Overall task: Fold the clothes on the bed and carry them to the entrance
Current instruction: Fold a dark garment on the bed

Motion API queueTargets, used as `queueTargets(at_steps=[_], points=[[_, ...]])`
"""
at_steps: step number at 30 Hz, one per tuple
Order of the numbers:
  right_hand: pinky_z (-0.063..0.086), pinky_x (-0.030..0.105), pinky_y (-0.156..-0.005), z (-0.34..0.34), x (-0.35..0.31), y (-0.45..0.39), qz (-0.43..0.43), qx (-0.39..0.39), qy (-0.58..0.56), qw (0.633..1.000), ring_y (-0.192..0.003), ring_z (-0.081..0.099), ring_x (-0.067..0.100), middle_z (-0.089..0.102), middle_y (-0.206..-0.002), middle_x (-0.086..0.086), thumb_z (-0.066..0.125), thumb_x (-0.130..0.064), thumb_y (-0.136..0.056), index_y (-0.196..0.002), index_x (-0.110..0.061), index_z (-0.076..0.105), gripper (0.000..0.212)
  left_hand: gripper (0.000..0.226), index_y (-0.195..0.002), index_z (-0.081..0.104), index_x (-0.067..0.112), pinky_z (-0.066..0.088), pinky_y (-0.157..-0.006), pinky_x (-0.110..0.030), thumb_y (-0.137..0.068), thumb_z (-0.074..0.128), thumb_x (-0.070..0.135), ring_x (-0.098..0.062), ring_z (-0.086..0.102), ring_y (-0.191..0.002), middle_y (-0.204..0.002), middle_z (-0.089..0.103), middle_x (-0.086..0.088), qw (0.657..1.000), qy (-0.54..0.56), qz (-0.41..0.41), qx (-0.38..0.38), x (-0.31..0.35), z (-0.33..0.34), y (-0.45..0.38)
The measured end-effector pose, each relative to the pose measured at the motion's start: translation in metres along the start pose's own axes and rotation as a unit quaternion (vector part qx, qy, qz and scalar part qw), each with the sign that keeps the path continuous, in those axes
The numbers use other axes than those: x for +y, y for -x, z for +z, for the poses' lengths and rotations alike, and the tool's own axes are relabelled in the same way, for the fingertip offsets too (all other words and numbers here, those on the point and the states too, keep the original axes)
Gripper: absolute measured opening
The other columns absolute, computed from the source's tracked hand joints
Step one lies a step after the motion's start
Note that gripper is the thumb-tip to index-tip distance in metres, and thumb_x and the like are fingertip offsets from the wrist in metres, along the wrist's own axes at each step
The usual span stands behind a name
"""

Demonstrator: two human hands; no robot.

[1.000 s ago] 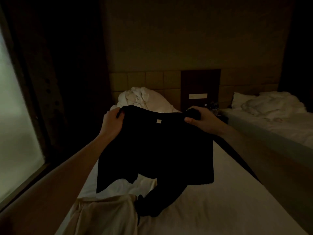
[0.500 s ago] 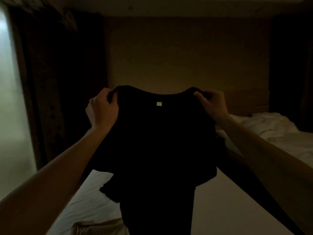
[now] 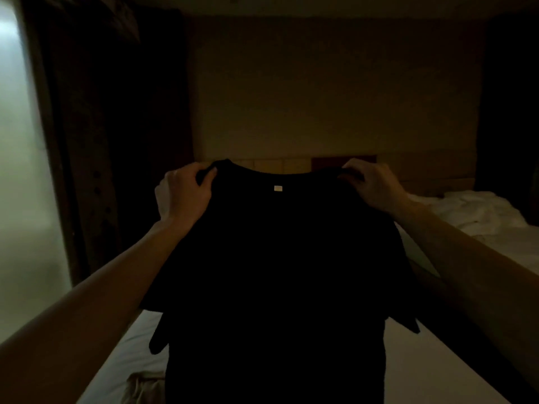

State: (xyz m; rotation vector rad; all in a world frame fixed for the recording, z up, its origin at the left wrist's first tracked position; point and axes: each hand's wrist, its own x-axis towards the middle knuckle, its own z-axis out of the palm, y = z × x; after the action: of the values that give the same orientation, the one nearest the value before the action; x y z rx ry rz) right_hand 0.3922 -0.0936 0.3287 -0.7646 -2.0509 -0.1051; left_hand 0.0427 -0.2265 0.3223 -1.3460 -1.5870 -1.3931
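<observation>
In the head view the person holds a black T-shirt (image 3: 274, 272) up in the air above the white bed (image 3: 423, 371); the left hand (image 3: 182, 196) is pinched shut on the left shoulder of the shirt and the right hand (image 3: 372, 186) on the right shoulder, the two hands well apart. The collar, with its small pale label (image 3: 278, 188), points up and the hem hangs down toward the bed, so the long axis runs vertical. Judging by this, folding has barely begun: the shirt is spread and unfolded; a pale garment (image 3: 143, 387) lies crumpled on the bed below the shirt; carrying to the entrance remains.
</observation>
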Motion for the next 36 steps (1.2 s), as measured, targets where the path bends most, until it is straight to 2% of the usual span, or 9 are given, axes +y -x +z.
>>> queueTargets(at_steps=[3,6,11,16,21,24,28,32,36], points=[[0.044,0.042,-0.061,0.031,0.025,0.001,0.040,-0.097,0.020,0.994,-0.069,0.059,0.023,0.063,-0.088,0.000,0.046,-0.035,-0.102,-0.109,-0.033,0.055,0.012,0.038,-0.101,0.069,0.024,0.047,-0.069,-0.035,-0.094,0.048,0.054,-0.029,0.066,-0.086,-0.094,0.071,-0.005,0.990,-0.080,-0.003,-0.113,-0.025,0.047,0.015],[0.049,0.046,-0.074,0.076,0.050,0.002,0.098,-0.166,0.044,0.980,-0.083,0.060,0.026,0.062,-0.099,0.001,0.039,-0.040,-0.104,-0.112,-0.033,0.054,0.018,0.040,-0.096,0.067,0.023,0.045,-0.066,-0.035,-0.095,0.043,0.055,-0.029,0.064,-0.084,-0.093,0.069,-0.006,0.969,-0.129,-0.005,-0.209,-0.051,0.101,0.037],[0.048,0.049,-0.085,0.177,0.110,0.020,0.181,-0.252,0.077,0.948,-0.092,0.058,0.029,0.057,-0.101,0.004,0.034,-0.041,-0.103,-0.108,-0.028,0.049,0.020,0.040,-0.095,0.061,0.015,0.039,-0.065,-0.035,-0.101,0.039,0.047,-0.033,0.062,-0.088,-0.094,0.065,-0.009,0.928,-0.129,-0.046,-0.348,-0.097,0.197,0.091],[0.050,0.043,-0.075,0.290,0.173,0.051,0.223,-0.307,0.099,0.920,-0.084,0.058,0.031,0.060,-0.098,0.009,0.035,-0.035,-0.104,-0.106,-0.023,0.044,0.015,0.036,-0.100,0.058,0.014,0.048,-0.068,-0.039,-0.103,0.036,0.042,-0.032,0.061,-0.086,-0.090,0.060,-0.007,0.870,-0.078,-0.117,-0.473,-0.159,0.300,0.150],[0.048,0.043,-0.073,0.388,0.226,0.097,0.261,-0.340,0.103,0.897,-0.090,0.058,0.032,0.058,-0.103,0.007,0.034,-0.034,-0.105,-0.108,-0.022,0.042,0.015,0.054,-0.145,0.038,0.017,0.048,-0.075,-0.046,-0.101,0.040,0.047,-0.038,0.056,-0.106,-0.137,0.047,-0.016,0.851,-0.081,-0.188,-0.484,-0.213,0.385,0.218],[0.050,0.044,-0.077,0.426,0.248,0.123,0.282,-0.328,0.100,0.896,-0.096,0.059,0.032,0.060,-0.106,0.008,0.033,-0.033,-0.105,-0.114,-0.021,0.045,0.019,0.040,-0.114,0.062,0.008,0.049,-0.072,-0.042,-0.101,0.043,0.040,-0.031,0.059,-0.085,-0.097,0.063,-0.010,0.842,-0.042,-0.195,-0.502,-0.228,0.419,0.248],[0.049,0.041,-0.074,0.455,0.269,0.148,0.300,-0.314,0.109,0.894,-0.094,0.059,0.031,0.060,-0.102,0.009,0.033,-0.034,-0.104,-0.111,-0.017,0.046,0.022,0.029,-0.116,0.060,0.018,0.038,-0.075,-0.036,-0.101,0.045,0.038,-0.031,0.059,-0.100,-0.107,0.065,-0.006,0.879,-0.044,-0.169,-0.443,-0.231,0.444,0.277],[0.048,0.042,-0.078,0.469,0.283,0.167,0.336,-0.350,0.066,0.872,-0.098,0.058,0.031,0.056,-0.103,0.009,0.035,-0.037,-0.104,-0.111,-0.017,0.045,0.023,0.031,-0.110,0.059,0.010,0.045,-0.079,-0.041,-0.100,0.045,0.036,-0.030,0.056,-0.103,-0.109,0.061,-0.009,0.900,-0.020,-0.160,-0.404,-0.230,0.448,0.291],[0.041,0.050,-0.098,0.452,0.287,0.187,0.375,-0.399,0.064,0.834,-0.123,0.046,0.033,0.047,-0.133,0.009,0.034,-0.048,-0.102,-0.140,-0.022,0.038,0.046,0.026,-0.105,0.054,0.006,0.044,-0.085,-0.043,-0.098,0.051,0.031,-0.030,0.052,-0.103,-0.109,0.054,-0.012,0.922,0.004,-0.172,-0.346,-0.229,0.415,0.288]])
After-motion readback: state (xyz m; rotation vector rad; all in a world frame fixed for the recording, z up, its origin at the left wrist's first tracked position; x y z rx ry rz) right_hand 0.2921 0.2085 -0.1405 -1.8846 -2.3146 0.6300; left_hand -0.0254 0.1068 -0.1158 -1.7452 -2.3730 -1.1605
